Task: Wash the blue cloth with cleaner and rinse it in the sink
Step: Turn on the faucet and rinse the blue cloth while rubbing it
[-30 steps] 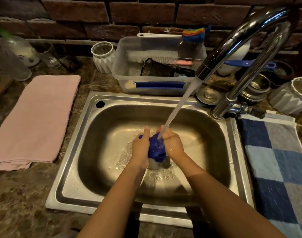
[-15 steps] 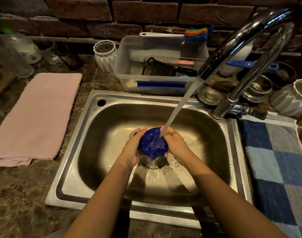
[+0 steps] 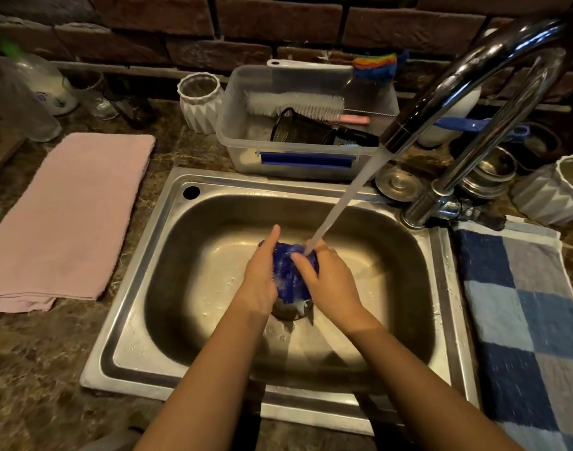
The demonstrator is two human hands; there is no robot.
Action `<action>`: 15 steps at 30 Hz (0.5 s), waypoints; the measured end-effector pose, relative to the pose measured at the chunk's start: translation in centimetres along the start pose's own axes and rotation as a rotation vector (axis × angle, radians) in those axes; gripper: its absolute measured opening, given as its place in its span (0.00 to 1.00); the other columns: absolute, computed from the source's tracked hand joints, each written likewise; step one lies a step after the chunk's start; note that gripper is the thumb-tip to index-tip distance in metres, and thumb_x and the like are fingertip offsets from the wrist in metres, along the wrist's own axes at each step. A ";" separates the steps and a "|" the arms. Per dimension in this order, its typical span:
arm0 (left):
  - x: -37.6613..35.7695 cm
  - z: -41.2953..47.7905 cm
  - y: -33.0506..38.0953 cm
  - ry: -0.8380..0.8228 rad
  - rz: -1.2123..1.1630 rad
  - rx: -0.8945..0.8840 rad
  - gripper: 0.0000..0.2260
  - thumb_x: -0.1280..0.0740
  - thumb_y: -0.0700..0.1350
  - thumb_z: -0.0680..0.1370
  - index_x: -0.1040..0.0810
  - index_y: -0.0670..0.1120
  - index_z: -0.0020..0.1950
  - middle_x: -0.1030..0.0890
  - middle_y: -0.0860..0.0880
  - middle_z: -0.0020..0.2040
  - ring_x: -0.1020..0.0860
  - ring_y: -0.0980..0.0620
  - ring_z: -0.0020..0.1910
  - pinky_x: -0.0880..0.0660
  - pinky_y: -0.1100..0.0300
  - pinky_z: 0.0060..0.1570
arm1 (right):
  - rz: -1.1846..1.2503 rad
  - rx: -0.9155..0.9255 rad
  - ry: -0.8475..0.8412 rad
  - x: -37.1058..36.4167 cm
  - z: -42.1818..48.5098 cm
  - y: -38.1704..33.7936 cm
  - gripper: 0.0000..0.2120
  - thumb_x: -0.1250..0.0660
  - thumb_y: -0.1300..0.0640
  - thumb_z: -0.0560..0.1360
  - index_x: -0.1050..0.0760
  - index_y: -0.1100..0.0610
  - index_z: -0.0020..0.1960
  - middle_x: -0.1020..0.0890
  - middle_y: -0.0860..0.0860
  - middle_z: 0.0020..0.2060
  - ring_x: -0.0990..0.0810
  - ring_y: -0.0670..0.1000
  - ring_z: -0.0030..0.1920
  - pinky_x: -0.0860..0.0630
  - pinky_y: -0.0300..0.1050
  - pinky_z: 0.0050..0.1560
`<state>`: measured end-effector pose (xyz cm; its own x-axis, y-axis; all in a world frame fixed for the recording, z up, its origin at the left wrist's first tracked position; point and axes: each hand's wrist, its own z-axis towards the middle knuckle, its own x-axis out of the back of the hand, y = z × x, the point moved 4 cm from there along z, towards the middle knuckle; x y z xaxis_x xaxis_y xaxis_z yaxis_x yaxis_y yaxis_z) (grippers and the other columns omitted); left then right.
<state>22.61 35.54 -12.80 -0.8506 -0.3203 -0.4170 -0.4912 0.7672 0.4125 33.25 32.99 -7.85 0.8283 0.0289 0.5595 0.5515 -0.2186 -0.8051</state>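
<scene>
Head view, left to right: a folded pink towel (image 3: 67,216) lies flat on the mottled brown stone table (image 3: 34,369) at the left of the frame. Just right of it sits the rectangular stainless steel sink (image 3: 194,320), filling the centre. Over the round drain (image 3: 286,312) at mid-frame, the left hand (image 3: 260,279) presses flat against the left side of the bunched, wet blue cloth (image 3: 290,275), fingers straight and pointing up-frame. The cloth is sandwiched between both palms, showing in the gap between them. The right hand (image 3: 330,283) closes on its right side, fingers curled over the top, so the grip is pressed together on the cloth. A stream of water (image 3: 340,206) slants down from the curved chrome faucet (image 3: 467,92) at upper right and lands on the cloth by the right fingers. A blue-and-grey checked towel (image 3: 526,320) lies at the right edge.
</scene>
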 end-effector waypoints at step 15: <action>-1.4 -0.6 -2.2 0.135 0.256 -0.296 0.09 0.40 0.48 0.80 0.23 0.48 0.43 0.20 0.46 0.40 0.21 0.50 0.39 0.23 0.59 0.39 | 0.329 -0.458 0.205 -0.9 2.8 1.3 0.19 0.42 0.43 0.76 0.27 0.51 0.32 0.20 0.54 0.36 0.20 0.56 0.44 0.24 0.53 0.48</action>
<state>24.76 33.92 -12.66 -0.9597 -0.2250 -0.1682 -0.2761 0.6448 0.7128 33.49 35.38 -10.01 0.8871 -0.2908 0.3585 0.1323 -0.5838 -0.8010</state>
